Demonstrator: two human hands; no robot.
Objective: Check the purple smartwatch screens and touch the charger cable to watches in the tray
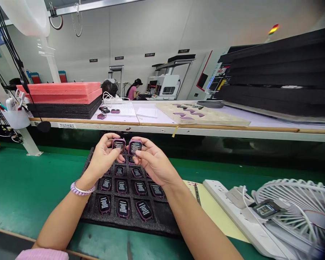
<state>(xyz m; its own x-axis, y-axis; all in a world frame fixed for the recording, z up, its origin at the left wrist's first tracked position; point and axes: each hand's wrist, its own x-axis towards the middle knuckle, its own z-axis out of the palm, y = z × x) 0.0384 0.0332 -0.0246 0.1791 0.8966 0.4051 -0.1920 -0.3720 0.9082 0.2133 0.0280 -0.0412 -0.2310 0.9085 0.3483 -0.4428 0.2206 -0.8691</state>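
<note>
My left hand (107,153) pinches a smartwatch body (118,145) with a purple frame and white text on its dark screen. A second, similar smartwatch body (135,147) is gripped between the thumb and fingers of my right hand (153,159). Both are held upright side by side, screens toward me, above the far end of a black foam tray (164,213). In the tray's square pockets lie several more watch bodies (123,208) with lit text, some turned askew. One pocket at the near right holds no watch. My hands and forearms hide part of the tray.
A white power strip (233,213) and a white fan (300,213) stand at the right beside yellow paper (219,213). On the shelf behind are red foam sheets (65,93), loose watch parts (115,111), a pale tray (206,117) and stacked black foam (276,76). People sit farther back.
</note>
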